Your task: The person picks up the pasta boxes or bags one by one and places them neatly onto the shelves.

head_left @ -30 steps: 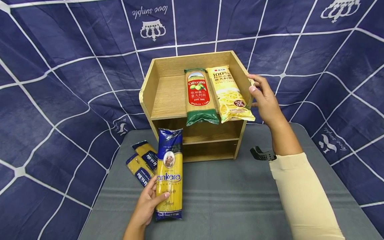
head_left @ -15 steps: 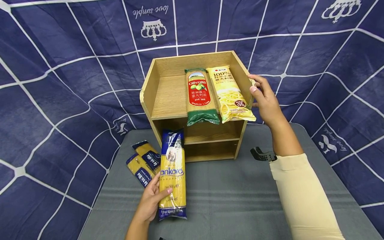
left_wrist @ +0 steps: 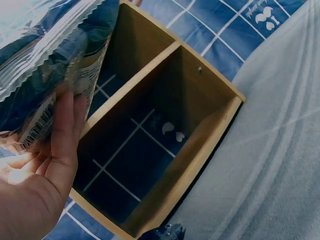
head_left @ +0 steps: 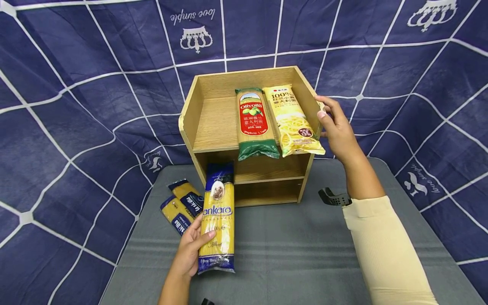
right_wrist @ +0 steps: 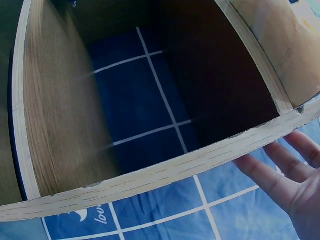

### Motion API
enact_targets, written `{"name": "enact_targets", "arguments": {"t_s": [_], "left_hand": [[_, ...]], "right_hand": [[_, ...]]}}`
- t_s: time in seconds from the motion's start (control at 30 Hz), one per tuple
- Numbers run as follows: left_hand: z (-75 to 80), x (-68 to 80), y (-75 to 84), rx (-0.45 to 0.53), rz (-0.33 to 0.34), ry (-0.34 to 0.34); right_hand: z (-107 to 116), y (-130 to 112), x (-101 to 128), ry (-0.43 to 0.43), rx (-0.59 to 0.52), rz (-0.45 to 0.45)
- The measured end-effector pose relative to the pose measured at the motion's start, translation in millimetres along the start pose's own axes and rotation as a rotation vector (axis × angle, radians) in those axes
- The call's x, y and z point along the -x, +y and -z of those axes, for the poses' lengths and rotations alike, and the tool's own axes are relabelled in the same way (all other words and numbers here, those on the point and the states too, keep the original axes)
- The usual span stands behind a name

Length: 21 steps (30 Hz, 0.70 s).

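Here, change: the Ankara spaghetti pack (head_left: pixel 217 218) sits slightly higher than 0.5 s ago; the right hand is unmoved.
Left hand (head_left: pixel 189 250): fingers and thumb curled round the pack's lower half, above the grey mat (head_left: pixel 289 245).
Right hand (head_left: pixel 337 129): fingers relaxed, touching the wooden shelf's (head_left: pixel 213 123) right wall.
Surroundings: 2 La Sicilia packs (head_left: pixel 182 205) lie left; Olivoila pack (head_left: pixel 254 123) and yellow noodle pack (head_left: pixel 293 120) occupy the top tier.

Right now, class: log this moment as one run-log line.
left hand: grips ankara spaghetti pack | right hand: touches wooden shelf side | shelf top: two pasta packs
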<state>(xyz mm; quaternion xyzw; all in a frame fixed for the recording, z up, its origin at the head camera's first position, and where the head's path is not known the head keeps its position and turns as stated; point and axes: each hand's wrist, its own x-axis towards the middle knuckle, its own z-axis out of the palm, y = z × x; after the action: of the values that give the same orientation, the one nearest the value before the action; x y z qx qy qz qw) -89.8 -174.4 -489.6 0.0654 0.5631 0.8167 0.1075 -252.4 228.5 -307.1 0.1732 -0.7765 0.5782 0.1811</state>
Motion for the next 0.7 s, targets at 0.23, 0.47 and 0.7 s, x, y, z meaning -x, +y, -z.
{"name": "enact_targets", "arguments": {"t_s": [0.23, 0.47, 0.7], "left_hand": [[-1.3, -2.2, 6.2, 0.067, 0.001, -0.005], [-5.6, -3.6, 11.7, 0.133, -0.016, -0.029], [-9.5, -7.9, 17.0, 0.172, -0.016, 0.000]], "right_hand": [[-1, 2, 0, 0.022, 0.030, -0.021], [-1, 3, -1, 0.021, 0.021, -0.021], [-1, 2, 0, 0.009, -0.007, -0.010]]}}
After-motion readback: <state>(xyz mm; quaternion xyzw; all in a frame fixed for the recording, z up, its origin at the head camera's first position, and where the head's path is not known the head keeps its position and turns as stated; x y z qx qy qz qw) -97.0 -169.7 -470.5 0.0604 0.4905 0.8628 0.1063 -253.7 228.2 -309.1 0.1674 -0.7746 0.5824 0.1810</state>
